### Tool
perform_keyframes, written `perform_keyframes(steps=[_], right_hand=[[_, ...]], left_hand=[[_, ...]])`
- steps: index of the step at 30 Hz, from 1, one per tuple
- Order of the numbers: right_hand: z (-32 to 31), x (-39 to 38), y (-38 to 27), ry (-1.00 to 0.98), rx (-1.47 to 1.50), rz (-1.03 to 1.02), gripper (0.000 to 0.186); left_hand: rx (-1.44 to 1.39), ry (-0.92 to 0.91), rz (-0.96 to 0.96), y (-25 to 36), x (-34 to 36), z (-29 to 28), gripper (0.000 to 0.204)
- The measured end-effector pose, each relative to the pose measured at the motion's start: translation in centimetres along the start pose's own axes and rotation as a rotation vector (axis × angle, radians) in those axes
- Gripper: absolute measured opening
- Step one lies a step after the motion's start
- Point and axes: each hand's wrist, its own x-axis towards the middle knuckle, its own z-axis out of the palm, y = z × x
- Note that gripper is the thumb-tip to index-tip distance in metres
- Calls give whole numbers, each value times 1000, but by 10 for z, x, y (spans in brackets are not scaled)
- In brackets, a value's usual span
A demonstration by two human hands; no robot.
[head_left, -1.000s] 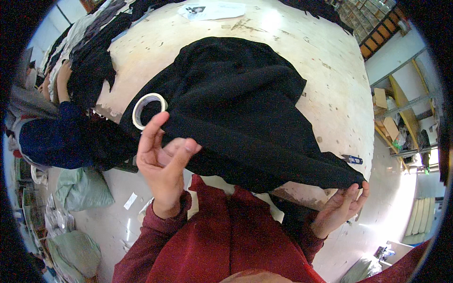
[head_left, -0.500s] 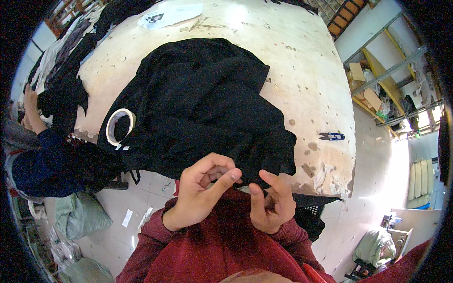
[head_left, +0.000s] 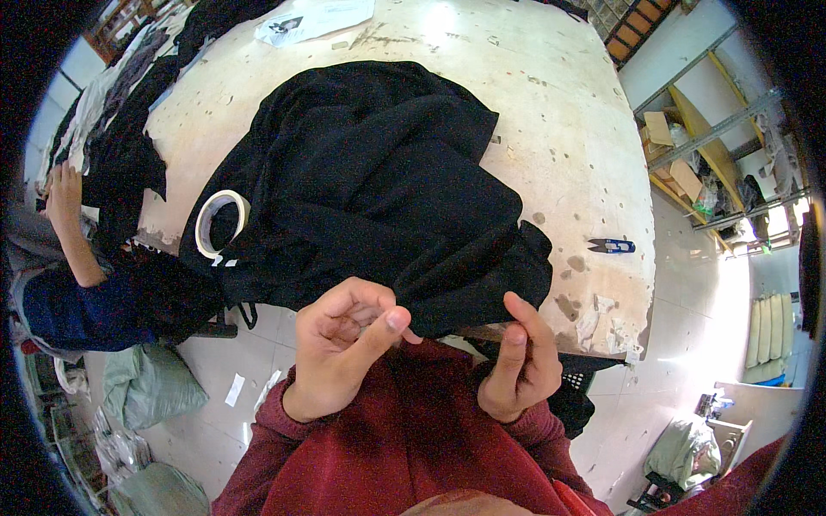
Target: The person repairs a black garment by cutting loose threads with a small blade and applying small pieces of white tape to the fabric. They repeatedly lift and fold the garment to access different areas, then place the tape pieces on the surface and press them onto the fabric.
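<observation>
A large black cloth (head_left: 370,163), probably a garment, lies rumpled on the table in front of me. At its near edge is my left hand (head_left: 344,348), fingers curled and thumb pressed toward them; whatever the pinch holds is hidden or too small to make out. My right hand (head_left: 522,361) is to the right, by the cloth's near right corner. Its thumb and forefinger stand apart with nothing visible between them, while the other fingers are curled. On the cloth's left side rests a roll of pale tape (head_left: 206,228), with small white pieces (head_left: 224,262) beside it.
Thread snips (head_left: 612,246) with blue handles lie on the stained pale table (head_left: 576,155), right of the cloth. A printed paper sheet (head_left: 314,21) is at the far side. At left a co-worker's arm (head_left: 73,219) reaches over dark fabric. Sacks (head_left: 151,387) sit on the floor.
My hands have moved apart, the left slightly leftward, the right to the right, and its thumb and forefinger remain separated. The cloth's near right part has shifted. The co-worker's arm has risen.
</observation>
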Motion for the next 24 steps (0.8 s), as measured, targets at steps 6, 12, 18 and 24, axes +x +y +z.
perform_keyframes(steps=[6,12,18,24], right_hand=[[-1,-4,1,-25,77,84,25],[5,-7,-3,49,400,340,23],[7,-1,-3,58,681,406,23],[8,-3,-4,65,646,409,23]], left_hand=[[-71,21,23,-5,1,3,6],[-141,46,58,-5,3,7,15],[-63,-69,-57,1,4,-3,37],[-103,-74,-94,-1,6,-7,42]])
